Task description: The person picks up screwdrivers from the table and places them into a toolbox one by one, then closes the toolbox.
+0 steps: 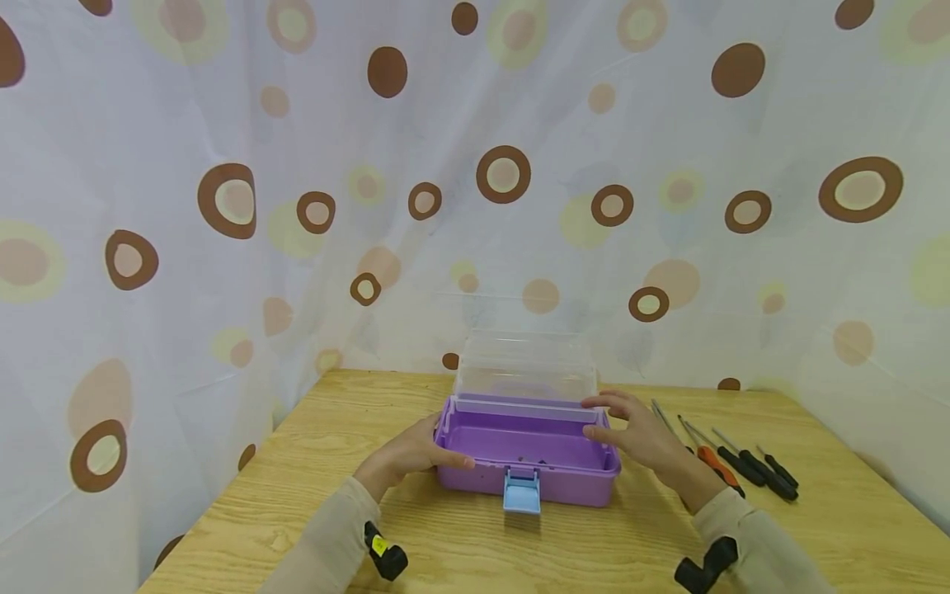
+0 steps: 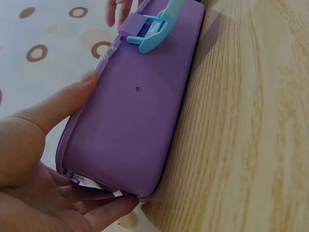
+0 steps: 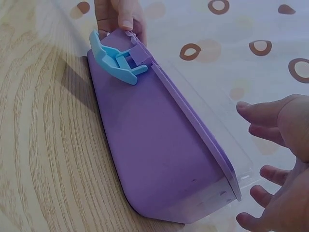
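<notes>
A purple plastic toolbox [image 1: 490, 484] sits on the wooden table with its clear lid [image 1: 527, 367] raised behind it. From the front hangs a light blue latch [image 1: 522, 493], unfastened. The inside shows a bare purple floor with a few small dark specks. My left hand [image 1: 411, 454] grips the box's left end, its thumb on the front rim and its fingers around the end wall [image 2: 111, 159]. At the right end, my right hand [image 1: 641, 433] is spread over the rim; the right wrist view shows its loosely bent fingers [image 3: 260, 113] apart from the box.
Several screwdrivers lie right of the box, one with an orange handle [image 1: 718, 468], others with black handles [image 1: 768, 478]. A patterned curtain [image 1: 475, 247] hangs behind the wooden table [image 1: 312, 462] and along its sides.
</notes>
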`<state>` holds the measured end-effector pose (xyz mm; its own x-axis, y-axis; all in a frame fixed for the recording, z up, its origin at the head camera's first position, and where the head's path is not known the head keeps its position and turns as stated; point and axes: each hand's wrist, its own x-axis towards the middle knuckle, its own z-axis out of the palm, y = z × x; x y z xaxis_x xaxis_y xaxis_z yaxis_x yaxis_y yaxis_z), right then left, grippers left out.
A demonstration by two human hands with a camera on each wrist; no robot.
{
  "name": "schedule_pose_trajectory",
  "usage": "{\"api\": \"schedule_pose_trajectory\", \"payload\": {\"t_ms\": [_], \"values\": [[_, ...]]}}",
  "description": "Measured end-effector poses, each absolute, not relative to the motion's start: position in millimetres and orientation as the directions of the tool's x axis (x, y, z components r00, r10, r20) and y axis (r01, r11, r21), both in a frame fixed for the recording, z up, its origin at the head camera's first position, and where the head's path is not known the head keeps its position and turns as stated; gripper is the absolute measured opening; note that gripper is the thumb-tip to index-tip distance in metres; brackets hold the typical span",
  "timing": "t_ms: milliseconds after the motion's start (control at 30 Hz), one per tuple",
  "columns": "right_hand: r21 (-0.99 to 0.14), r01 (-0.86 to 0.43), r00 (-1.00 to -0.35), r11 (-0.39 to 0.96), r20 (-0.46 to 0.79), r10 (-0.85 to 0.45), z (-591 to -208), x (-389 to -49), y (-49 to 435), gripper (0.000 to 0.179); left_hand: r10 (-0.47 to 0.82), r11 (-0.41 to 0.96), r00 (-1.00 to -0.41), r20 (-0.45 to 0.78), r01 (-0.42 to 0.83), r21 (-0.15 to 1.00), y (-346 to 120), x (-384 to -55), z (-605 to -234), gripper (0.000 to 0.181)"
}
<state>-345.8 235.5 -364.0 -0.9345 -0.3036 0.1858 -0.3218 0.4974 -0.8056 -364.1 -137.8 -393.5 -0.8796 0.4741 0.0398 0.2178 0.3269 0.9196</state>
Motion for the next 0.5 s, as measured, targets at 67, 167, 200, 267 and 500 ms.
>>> {"api": "schedule_pose_trajectory", "payload": {"t_ms": [67,167,200,267,500], "values": [[-0.811,-0.318,-0.935,0.491,0.183,-0.302,-363.2,-345.5,235.3,0.051,0.473,0.329,-0.880,0.040,0.218,0.919,-137.9,-364.1,-393.1,0.099],[-0.820,-0.303,-0.940,0.486,0.173,-0.294,-362.3,-344.1,236.2,0.055,0.475,0.329,-0.879,0.038,0.218,0.919,-137.7,-364.0,-392.5,0.099],[-0.823,-0.298,-0.941,0.484,0.168,-0.293,-362.0,-343.5,236.8,0.057,0.476,0.328,-0.878,0.038,0.217,0.920,-137.6,-363.8,-392.1,0.099],[-0.832,-0.282,-0.945,0.477,0.155,-0.289,-361.6,-342.2,238.5,0.061,0.473,0.330,-0.880,0.037,0.216,0.919,-137.6,-363.8,-391.8,0.099],[-0.841,-0.255,-0.953,0.477,0.133,-0.274,-361.8,-338.8,248.3,0.065,0.471,0.330,-0.882,0.031,0.209,0.921,-138.4,-364.3,-391.8,0.099]]}}
